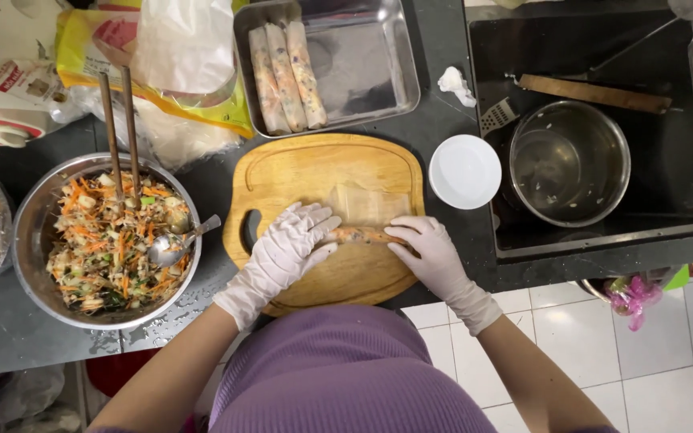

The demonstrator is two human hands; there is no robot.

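Two hands (362, 252), one roll (362, 235), three finished rolls (286, 74)

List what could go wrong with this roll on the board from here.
1. The wrapper looks thin and translucent; pressure from the left hand and right hand could tear it over the filling.
2. Only a strip of wrapper lies beyond the filling, so the seam may end up short.
3. The spoon leans on the rim of the bowl, handle outward; an elbow might knock it.
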